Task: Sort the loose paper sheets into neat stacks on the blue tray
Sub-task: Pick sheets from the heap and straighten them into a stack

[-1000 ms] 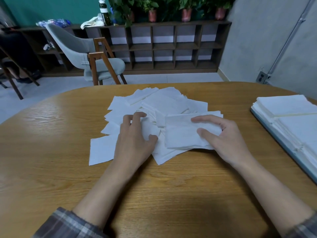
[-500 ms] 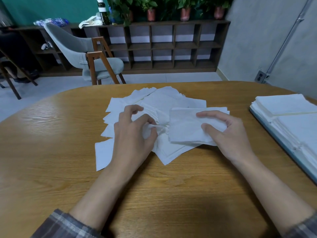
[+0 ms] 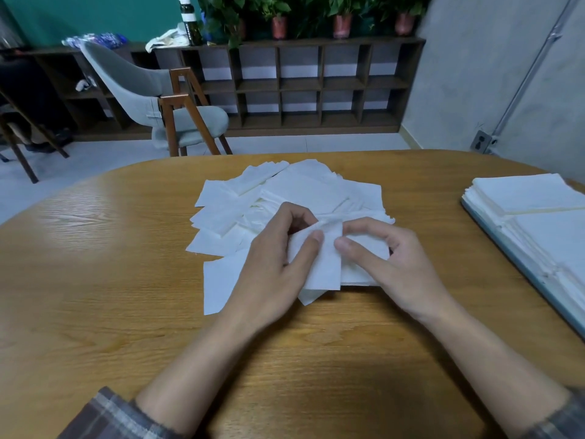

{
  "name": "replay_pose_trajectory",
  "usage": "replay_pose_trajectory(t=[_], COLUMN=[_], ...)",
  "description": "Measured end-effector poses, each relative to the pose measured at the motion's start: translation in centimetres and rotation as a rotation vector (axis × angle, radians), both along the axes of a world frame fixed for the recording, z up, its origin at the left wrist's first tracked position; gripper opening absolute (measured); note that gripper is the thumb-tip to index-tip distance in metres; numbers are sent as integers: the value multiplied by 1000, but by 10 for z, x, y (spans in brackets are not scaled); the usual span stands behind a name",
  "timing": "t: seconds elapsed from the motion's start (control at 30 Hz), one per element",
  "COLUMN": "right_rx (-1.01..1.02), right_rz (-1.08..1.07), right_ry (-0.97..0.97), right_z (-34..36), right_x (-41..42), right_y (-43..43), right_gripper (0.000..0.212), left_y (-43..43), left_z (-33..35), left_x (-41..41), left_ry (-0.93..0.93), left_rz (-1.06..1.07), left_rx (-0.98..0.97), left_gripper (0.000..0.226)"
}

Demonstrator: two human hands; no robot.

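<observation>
Two hands at the pile's near edge: left hand pinches one sheet, right hand grips a bundle; bare surface flanks them.

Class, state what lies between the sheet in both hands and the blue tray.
Nothing visible: only bare table separates the sheet, pinched by left hand and right hand, from the blue tray.
</observation>
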State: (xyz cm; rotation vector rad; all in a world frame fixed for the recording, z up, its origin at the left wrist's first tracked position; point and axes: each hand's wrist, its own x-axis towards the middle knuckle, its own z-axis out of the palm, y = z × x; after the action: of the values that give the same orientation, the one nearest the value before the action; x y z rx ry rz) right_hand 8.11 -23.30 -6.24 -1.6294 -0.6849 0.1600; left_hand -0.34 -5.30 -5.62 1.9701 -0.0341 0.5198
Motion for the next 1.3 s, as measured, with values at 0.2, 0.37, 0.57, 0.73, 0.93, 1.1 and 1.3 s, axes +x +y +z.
replay_pose_trajectory(t=[0.2,0.37,0.57,0.73,0.93,1.1,1.3], right_rx=[-79,-121,-173,-184,-162,-79,-58], right_rz=[-47,-96,-113,-115,-116,28,38], right_ry=[-27,4,1,-1,18,42,102], right_z=[-5,-4,-7,-7,-5,3,0], right_x=[6,11,12,12,12,7,0], right_y=[0,-6,-6,-7,-7,-10,-5], right_gripper=[5,7,7,9,11,46,24], left_y=[2,15,25,31,33,23,11], left_z=[-2,-3,6,2,5,12,3], left_x=[1,3,0,3,2,0,2], left_ry=[66,152,282,259,179,9,-5], left_rz=[4,56,-135,-186,-174,-78,-34], left_rx=[83,333,547,625,498,165,23], left_gripper=[16,24,32,27,16,14,16])
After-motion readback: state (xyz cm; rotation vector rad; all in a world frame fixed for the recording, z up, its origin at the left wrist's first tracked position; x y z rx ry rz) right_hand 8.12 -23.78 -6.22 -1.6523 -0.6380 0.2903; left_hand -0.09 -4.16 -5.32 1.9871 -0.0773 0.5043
